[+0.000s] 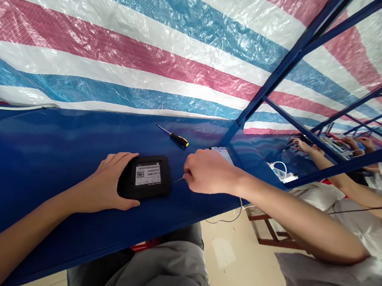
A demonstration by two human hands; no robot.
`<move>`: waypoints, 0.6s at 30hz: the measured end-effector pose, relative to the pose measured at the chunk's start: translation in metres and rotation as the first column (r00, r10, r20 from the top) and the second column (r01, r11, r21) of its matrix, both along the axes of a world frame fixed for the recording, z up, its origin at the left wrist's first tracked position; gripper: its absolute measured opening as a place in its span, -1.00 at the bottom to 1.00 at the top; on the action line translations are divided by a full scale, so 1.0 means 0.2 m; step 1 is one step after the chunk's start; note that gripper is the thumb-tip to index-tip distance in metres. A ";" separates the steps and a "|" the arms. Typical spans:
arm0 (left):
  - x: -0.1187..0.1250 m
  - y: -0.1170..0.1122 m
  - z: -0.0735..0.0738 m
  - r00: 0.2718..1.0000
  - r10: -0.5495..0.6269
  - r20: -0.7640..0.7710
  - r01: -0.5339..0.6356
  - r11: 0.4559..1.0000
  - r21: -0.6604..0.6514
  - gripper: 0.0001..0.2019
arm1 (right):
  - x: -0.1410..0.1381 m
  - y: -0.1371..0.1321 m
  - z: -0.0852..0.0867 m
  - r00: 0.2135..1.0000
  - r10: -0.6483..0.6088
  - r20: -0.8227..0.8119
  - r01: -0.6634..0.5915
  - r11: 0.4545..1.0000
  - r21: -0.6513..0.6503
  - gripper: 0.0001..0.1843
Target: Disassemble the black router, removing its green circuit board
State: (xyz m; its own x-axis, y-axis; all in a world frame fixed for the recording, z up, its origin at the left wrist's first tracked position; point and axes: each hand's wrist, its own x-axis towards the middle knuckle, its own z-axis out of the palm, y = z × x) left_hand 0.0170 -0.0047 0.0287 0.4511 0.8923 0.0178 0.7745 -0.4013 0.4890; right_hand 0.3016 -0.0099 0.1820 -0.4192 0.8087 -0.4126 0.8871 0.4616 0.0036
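Observation:
A flat black electronic device [166, 176] with rounded corners lies on the blue bench, its white label with a QR code facing up. My left hand [110, 180] grips it from the left, fingers along the far edge and thumb along the near edge. Beside the device's right edge, my right hand [206, 173] is closed around a thin metal tool [179, 180]. Its slender tip points at that edge; I cannot tell whether they touch. The tool's handle is hidden in my fist. Behind the device lies a screwdriver [174, 137] with a black and yellow handle.
A phone [223, 153] lies on the bench [62, 137], partly behind my right hand. A white power strip [283, 173] with a cable sits farther right. Blue metal posts [275, 74] and striped plastic sheeting [135, 46] stand behind. Other people's hands [301, 145] work at the far right.

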 end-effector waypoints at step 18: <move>-0.04 0.02 -0.08 1.000 -0.001 -0.002 0.001 0.999 0.032 0.21 | 0.01 -0.02 -0.01 0.998 0.039 0.053 -0.042 0.998 0.054 -0.75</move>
State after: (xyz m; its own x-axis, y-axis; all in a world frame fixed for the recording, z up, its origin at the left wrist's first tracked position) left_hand 0.0084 -0.0007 0.0123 0.4522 0.8908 0.0453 0.7752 -0.4176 0.4741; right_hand 0.3027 -0.0134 0.1798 -0.4311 0.8136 -0.3902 0.8656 0.4950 0.0756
